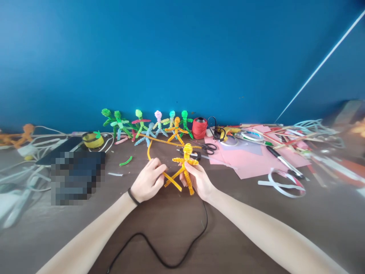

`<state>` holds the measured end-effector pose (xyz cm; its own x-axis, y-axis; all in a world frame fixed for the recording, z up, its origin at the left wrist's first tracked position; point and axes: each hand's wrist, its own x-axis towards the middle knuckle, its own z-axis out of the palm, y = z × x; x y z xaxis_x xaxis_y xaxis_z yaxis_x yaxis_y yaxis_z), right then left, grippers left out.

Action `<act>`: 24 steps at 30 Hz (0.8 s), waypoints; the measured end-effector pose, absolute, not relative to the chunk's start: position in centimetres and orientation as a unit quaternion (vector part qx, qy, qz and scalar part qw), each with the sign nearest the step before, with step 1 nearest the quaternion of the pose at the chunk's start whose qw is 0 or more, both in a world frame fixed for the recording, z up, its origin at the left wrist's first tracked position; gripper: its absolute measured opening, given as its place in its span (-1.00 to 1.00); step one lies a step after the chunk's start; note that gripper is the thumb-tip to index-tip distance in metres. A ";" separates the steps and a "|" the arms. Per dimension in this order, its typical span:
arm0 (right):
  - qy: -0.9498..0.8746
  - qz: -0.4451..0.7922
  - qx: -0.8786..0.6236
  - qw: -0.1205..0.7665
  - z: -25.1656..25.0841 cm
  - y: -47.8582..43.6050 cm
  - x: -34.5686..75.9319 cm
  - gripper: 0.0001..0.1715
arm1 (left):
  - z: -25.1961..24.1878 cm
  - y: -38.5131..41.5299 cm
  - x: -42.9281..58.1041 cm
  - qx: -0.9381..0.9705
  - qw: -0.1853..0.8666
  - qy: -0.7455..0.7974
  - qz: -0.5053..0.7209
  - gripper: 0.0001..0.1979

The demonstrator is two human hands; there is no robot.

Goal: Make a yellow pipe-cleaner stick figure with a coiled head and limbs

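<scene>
Between my hands is a yellow-orange pipe-cleaner figure (187, 152) with a coiled head, two coiled arms and one thickly wrapped leg. My right hand (199, 179) is closed around its middle, thumb across the body. In my left hand (149, 180), closed fingers pinch a yellow pipe cleaner (173, 181); one end sticks out toward the figure's legs, and another stretch rises behind the hand. The other leg is thin and partly crossed by this strip. Just behind stands a smaller orange figure (177, 131).
Several coloured pipe-cleaner figures (138, 121) line the blue wall. Black scissors (209, 147) and a red string spool (199, 128) sit behind my right hand. Pink paper (251, 163), a marker (285, 161) and a white strip loop (286, 184) lie right. A black cable (159, 258) crosses in front.
</scene>
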<state>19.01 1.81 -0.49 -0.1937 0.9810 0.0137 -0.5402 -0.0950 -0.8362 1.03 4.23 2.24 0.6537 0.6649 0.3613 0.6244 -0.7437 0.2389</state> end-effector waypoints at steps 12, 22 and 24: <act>-0.426 0.675 -0.298 0.524 -0.9 1.6 19.1 -0.82 | 1.8 4.2 1.4 0.818 0.168 0.429 0.344 -0.76; -0.453 0.672 -0.307 0.498 -0.7 1.3 19.4 -0.84 | 1.2 4.5 1.0 0.828 0.134 0.421 0.346 -0.79; -0.462 0.664 -0.306 0.502 -0.8 1.3 19.4 -0.84 | 1.1 4.5 1.1 0.827 0.134 0.421 0.347 -0.79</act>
